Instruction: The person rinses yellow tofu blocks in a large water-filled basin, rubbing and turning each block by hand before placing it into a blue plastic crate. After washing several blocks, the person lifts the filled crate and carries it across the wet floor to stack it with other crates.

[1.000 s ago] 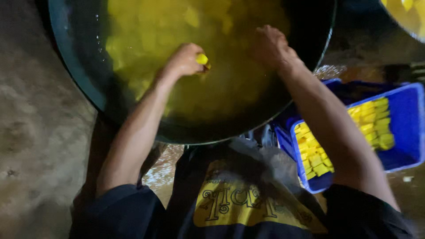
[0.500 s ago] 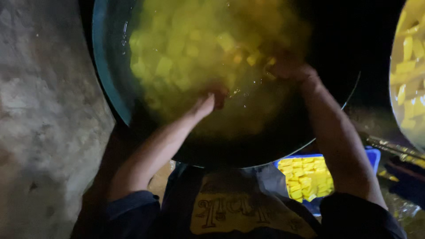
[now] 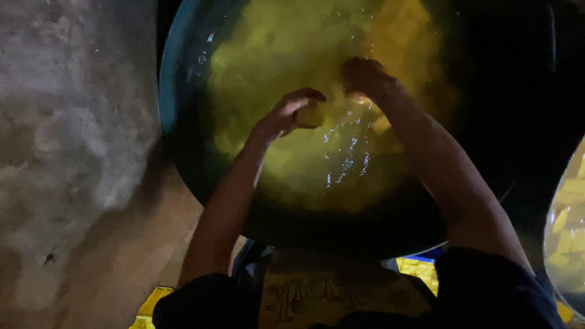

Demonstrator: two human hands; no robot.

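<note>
Two hands: both reach into one pan [image 3: 183, 73], well inside its rim.
Pan: wide, round and dark, filled with cloudy yellow liquid [image 3: 341, 164] that glints near the hands; pale yellow cubes [image 3: 286, 55] float or lie all through it.
Left hand [image 3: 286, 113]: above the liquid near the pan's middle, fingers curled round a yellow cube [image 3: 309, 116]; the cube sits between thumb and fingertips, touching them.
Right hand [image 3: 364, 76]: just beside the left hand, farther into the pan, knuckles up, fingers bent down into the liquid; whether they grip anything cannot be told.
Second pan [image 3: 563, 237]: at the right edge, only partly in view, also holding yellow pieces.
Crate [image 3: 417, 268]: blue, under the pan's near rim, with yellow pieces inside, mostly hidden.
Floor [image 3: 67, 152]: rough grey concrete to the left.
</note>
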